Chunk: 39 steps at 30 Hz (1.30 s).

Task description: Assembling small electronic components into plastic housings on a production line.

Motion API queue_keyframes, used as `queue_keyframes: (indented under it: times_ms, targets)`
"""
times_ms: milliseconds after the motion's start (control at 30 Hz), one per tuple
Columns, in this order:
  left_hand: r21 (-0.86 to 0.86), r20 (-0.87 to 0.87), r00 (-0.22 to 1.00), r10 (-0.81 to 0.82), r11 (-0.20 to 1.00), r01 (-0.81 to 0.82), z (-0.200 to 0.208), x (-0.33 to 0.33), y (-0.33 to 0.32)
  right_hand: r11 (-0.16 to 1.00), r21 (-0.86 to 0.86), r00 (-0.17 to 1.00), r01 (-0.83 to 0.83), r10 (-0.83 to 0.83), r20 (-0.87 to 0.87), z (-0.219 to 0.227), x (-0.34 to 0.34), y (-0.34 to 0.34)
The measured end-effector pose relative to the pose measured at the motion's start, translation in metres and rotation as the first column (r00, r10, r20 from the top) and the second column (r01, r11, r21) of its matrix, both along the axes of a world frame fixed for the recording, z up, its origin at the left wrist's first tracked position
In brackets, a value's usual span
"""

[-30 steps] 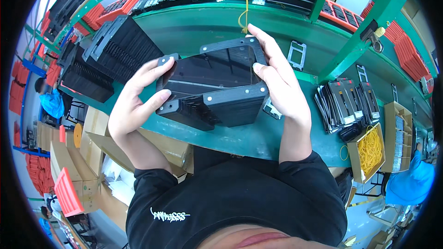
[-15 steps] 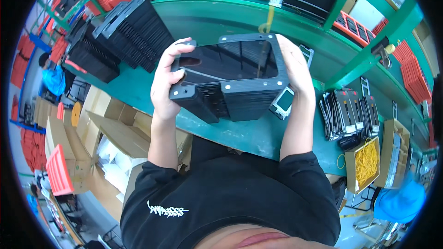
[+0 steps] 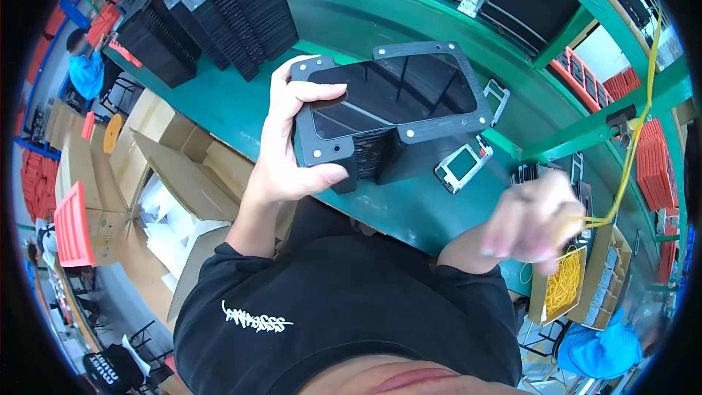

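Green bench [image 3: 402, 212]; carton [image 3: 539, 298] holding yellow bands [image 3: 563, 285] (right hand [image 3: 537, 219] at cord [image 3: 650, 88]).

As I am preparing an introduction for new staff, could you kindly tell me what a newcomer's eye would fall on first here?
Probably the glossy dark panel atop the black stack at the centre, its left end gripped by the left hand. Next might come the motion-blurred right hand on the right, with a bright yellow cord rising beside it and yellow bands heaped below.
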<state>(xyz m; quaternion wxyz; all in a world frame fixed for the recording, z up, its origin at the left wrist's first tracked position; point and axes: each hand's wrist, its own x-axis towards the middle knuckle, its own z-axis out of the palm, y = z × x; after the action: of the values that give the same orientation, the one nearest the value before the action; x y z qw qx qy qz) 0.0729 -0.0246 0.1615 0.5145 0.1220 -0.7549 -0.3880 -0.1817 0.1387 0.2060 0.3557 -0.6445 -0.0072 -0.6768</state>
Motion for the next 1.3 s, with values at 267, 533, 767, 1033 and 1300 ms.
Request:
queue_keyframes:
  times_ms: [267,533,767,1033,1300]
  targets:
    - [-0.280,0.175,0.973,0.153,0.955,-0.100,0.000,0.012,-0.019,0.906,0.223,0.889,0.360,-0.260,-0.377,-0.004,0.052,-0.014]
    - [-0.134,0.095,0.989,0.109,0.986,-0.095,0.017,0.004,-0.012,0.895,0.053,0.881,0.443,-0.424,-0.212,-0.013,0.058,-0.035]
    - [0.592,-0.269,0.959,-0.090,0.770,0.238,-0.027,0.014,-0.073,0.575,0.008,0.568,0.818,-0.809,0.151,-0.012,-0.021,-0.015]
    - [0.167,0.347,0.791,0.505,0.796,-0.581,-0.231,0.078,-0.129,-0.143,0.071,-0.066,0.987,-0.768,-0.637,-0.035,-0.089,-0.019]
    - [-0.224,0.698,0.523,0.490,0.842,-0.490,-0.255,0.110,-0.092,-0.360,-0.016,-0.258,0.933,-0.636,-0.727,-0.068,-0.132,-0.060]
